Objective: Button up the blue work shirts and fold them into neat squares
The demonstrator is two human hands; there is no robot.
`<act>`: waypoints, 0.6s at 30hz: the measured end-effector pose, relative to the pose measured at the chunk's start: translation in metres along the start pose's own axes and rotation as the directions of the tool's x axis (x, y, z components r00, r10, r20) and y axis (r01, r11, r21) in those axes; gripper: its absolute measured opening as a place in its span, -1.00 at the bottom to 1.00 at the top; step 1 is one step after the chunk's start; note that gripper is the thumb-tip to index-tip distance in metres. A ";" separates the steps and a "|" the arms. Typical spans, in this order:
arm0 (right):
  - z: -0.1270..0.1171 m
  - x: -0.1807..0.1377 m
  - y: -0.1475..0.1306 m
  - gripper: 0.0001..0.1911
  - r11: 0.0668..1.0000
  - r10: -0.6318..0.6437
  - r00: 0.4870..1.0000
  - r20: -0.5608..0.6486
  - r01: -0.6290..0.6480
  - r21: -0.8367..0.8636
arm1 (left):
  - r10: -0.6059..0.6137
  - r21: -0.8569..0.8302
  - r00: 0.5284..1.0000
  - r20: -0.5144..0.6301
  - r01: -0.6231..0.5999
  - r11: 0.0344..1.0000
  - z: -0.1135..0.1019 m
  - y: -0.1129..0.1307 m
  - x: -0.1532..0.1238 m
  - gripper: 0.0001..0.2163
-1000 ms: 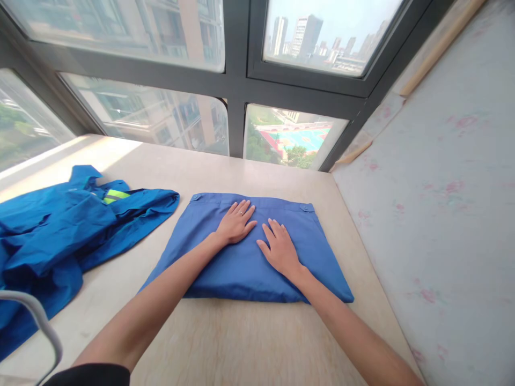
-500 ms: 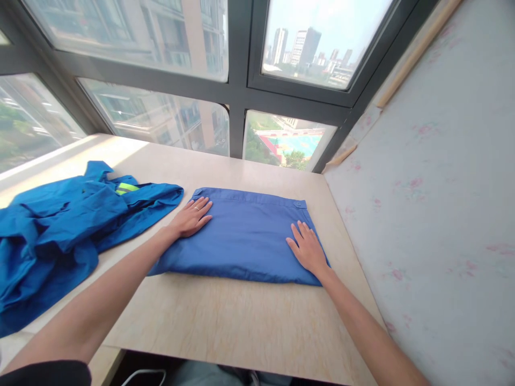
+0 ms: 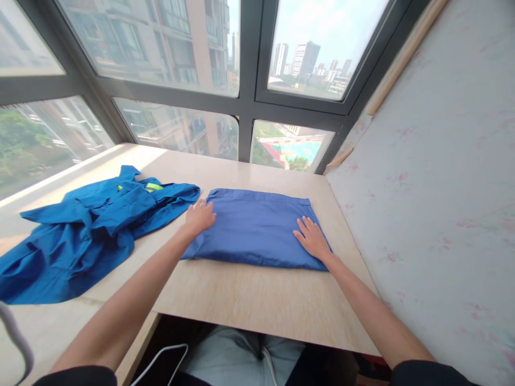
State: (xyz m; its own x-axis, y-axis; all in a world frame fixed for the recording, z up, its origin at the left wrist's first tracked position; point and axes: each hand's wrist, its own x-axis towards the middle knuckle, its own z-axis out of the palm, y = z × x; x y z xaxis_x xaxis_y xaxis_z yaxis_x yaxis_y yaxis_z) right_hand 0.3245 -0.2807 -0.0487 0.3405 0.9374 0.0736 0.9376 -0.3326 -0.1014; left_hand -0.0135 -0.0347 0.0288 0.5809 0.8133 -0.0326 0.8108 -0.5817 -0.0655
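Note:
A folded blue work garment lies flat on the table, with a stitched band along its far edge. My left hand is at its far left corner, fingers bent down and closed at the cloth's edge; the fingertips are partly hidden. A ring shows on that hand. My right hand rests flat on the right side of the garment, fingers stretched out and holding nothing. Left of my left hand lies a crumpled, brighter blue garment with yellow-green strips.
The pale table runs back to grey-framed windows. A flower-papered wall closes off the right side. White cables hang by my lap below the table's front edge, and a grey cable is at lower left.
My left hand has gone from lying flat to bent fingers at the garment's left edge. My right hand stays flat on the cloth. The whole view has shifted, showing more on the left.

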 end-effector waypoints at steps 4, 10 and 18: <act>-0.008 -0.003 -0.003 -0.32 0.999 0.026 0.999 0.038 -0.025 -0.025 | 0.086 -0.234 0.982 -0.166 -0.124 0.964 0.007 0.083 -0.036 -0.49; -0.018 -0.028 -0.080 -0.20 0.994 0.029 0.999 0.026 -0.031 0.104 | 0.330 -0.297 0.917 -0.222 -0.386 0.873 0.049 0.171 -0.074 -0.47; -0.004 -0.053 -0.159 -0.33 0.877 -0.387 0.916 -0.105 0.401 0.264 | 0.504 -0.193 0.840 -0.201 -0.538 0.821 0.068 0.135 -0.094 -0.46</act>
State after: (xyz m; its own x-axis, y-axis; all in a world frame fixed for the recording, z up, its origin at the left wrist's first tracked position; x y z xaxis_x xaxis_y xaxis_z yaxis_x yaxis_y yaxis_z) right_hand 0.1576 -0.2776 -0.0326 -0.0439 0.9765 0.2109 0.9403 0.1117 -0.3214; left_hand 0.0363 -0.1895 -0.0452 0.9109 0.3881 0.1399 0.3667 -0.9171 0.1564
